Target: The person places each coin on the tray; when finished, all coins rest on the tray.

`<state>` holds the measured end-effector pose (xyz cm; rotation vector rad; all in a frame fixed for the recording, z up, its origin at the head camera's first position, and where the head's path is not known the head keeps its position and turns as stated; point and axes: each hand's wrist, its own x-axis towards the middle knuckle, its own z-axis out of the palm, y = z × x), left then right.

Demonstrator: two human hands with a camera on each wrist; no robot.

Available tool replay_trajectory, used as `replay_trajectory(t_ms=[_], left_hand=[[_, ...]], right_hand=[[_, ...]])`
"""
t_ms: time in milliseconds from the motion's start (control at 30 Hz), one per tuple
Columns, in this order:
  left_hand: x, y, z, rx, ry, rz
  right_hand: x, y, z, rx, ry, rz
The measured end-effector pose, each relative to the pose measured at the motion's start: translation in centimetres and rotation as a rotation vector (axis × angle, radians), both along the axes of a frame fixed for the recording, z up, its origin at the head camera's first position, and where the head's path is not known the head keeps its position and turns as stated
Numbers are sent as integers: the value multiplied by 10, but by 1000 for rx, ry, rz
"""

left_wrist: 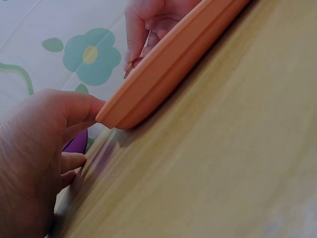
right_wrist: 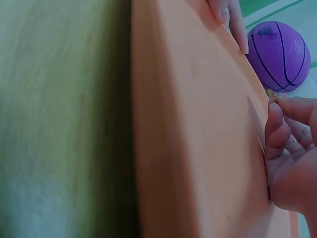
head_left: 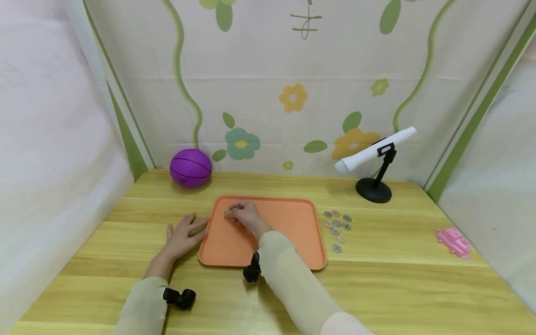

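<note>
Over the far left part of an orange tray (head_left: 289, 232), my right hand (head_left: 248, 217) pinches a small coin (right_wrist: 272, 95) between thumb and fingertips. The coin stands out past the fingertips, close above the tray's surface. My left hand (head_left: 183, 238) lies on the table left of the tray with its fingers spread. In the left wrist view its fingertips are right at the tray's corner, while the other fingers reach down to the wood. Several silver and copper-coloured coins (head_left: 337, 223) lie loosely grouped on the table just right of the tray.
A purple ball (head_left: 190, 168) sits at the back left of the wooden table (head_left: 389, 288). At the back right, a white stick-shaped object (head_left: 377, 150) rests in a black stand (head_left: 374, 190). A pink toy (head_left: 454, 242) lies near the right edge. Printed cloth surrounds the table.
</note>
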<state>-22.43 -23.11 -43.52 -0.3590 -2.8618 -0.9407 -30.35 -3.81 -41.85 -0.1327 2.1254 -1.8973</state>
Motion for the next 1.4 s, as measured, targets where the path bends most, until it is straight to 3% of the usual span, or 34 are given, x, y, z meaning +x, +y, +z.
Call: replay_trajectory(t_ms=[167,433,833,1400], left_hand=[[0,0,2,0,26,9],[1,0,3,-9,25,10],[2,-1,1,-8,-7,15],[3,2,2,-10,-12,5]], right_hand=[[2,-4,-1,21,61,-23],[5,-9,-2,178,124,-40],[6,-9,-1,284,160,35],[8,5,9,105,28,127]])
